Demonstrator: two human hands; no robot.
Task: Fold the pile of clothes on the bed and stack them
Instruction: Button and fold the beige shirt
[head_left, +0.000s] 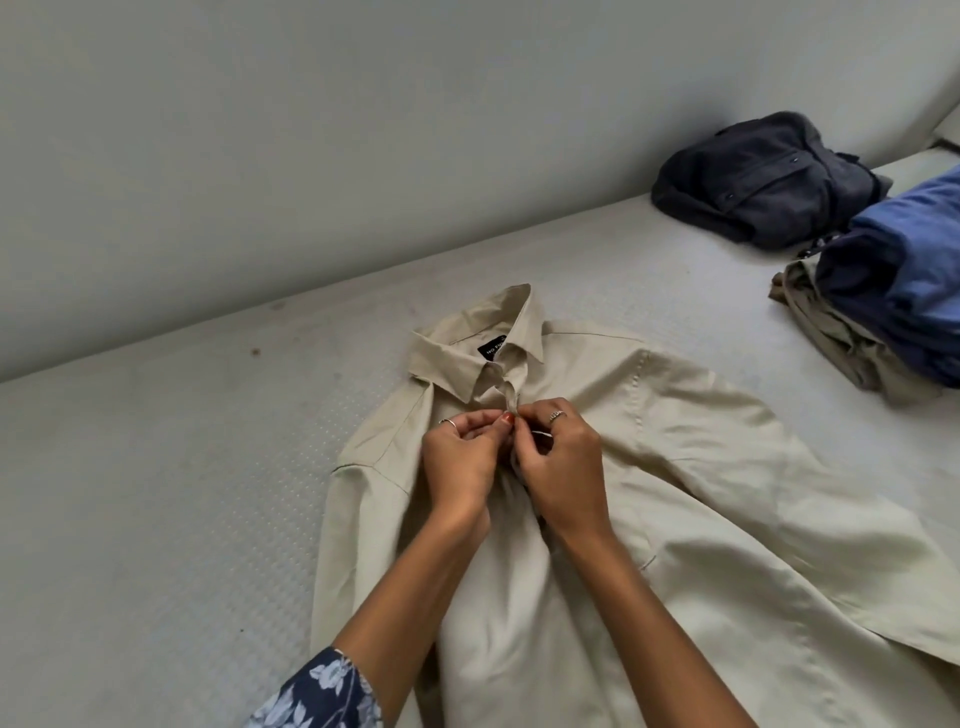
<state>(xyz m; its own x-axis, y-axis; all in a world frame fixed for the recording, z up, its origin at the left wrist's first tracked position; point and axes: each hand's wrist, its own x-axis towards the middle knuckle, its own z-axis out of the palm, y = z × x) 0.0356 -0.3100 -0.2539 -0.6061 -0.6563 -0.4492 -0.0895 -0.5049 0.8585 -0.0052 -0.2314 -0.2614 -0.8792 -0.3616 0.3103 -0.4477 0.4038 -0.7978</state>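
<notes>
Nearest the lens, a navy floral sleeve (317, 691) covers my left forearm at the bottom edge. Both forearms run up over the shirt body to the hands, which meet just below the collar.

Left hand (462, 457): fingers curled, thumb and fingertips pinching the front placket of the beige shirt (675, 519). One thin ring shows on a finger, and one nail is painted red.

Right hand (558, 462): fingers likewise curled, pinching the opposite placket edge, touching the left hand's fingertips. One ring shows on a finger. Whether a button sits between the fingers I cannot tell; the hands cover that spot.

Shirt condition: lying front-up and spread flat on the bed (182, 493), collar (478, 348) toward the wall (311, 130), with a black label visible inside the neck. Fabric is plain beige and smooth, with shallow creases. Its right-hand shoulder seam and sleeve spread toward the frame edge; a small pocket opening shows on the chest.

Bed surface: pale grey with a fine dotted texture.

Further out, at the far right, a beige garment (831, 332) lies beneath blue folded clothes (904, 270). Behind them, near the wall, sits a dark grey buttoned garment (763, 182), crumpled.
</notes>
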